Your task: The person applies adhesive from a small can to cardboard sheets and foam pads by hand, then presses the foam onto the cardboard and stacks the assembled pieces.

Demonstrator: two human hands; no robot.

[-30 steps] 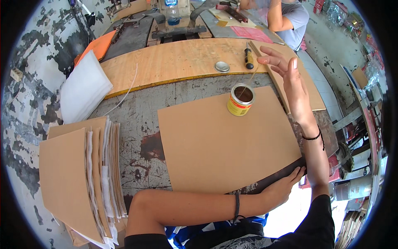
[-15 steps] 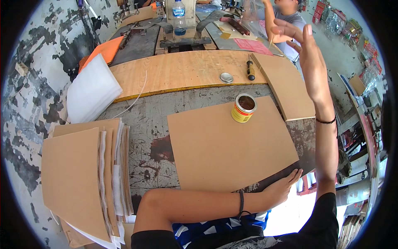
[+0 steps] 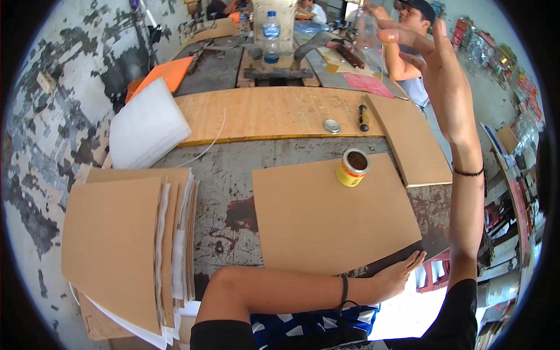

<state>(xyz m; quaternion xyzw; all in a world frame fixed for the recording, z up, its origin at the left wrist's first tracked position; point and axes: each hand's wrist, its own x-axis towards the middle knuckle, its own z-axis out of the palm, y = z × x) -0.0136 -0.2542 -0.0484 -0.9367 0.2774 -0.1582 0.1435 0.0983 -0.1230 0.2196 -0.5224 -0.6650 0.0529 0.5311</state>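
Note:
My left forearm reaches across the near side of the workbench. My left hand (image 3: 398, 276) lies along the bench's front edge with its fingers stretched out flat, near the lower right corner of a large brown cardboard sheet (image 3: 326, 227). Raised high at the right, my right hand (image 3: 448, 87) has its thumb and fingers apart and nothing visible in it. An opened yellow tin can (image 3: 350, 177) with dark brown contents stands on the far part of the sheet. Its likely lid, a round metal disc (image 3: 332, 126), rests on the wooden plank behind.
Layered cardboard and white sheets (image 3: 111, 239) are piled at the left, with white foam sheets (image 3: 149, 125) behind. A black-and-yellow handled tool (image 3: 364, 118) lies on the plank (image 3: 262, 114), beside more brown boards (image 3: 411, 140). Beyond are a water bottle (image 3: 271, 44) and a co-worker (image 3: 411, 70).
The view has tilted up a little, so the bench things appear lower and farther right. My right hand stays raised, its fingers slightly shifted. My left hand keeps its place at the bench edge.

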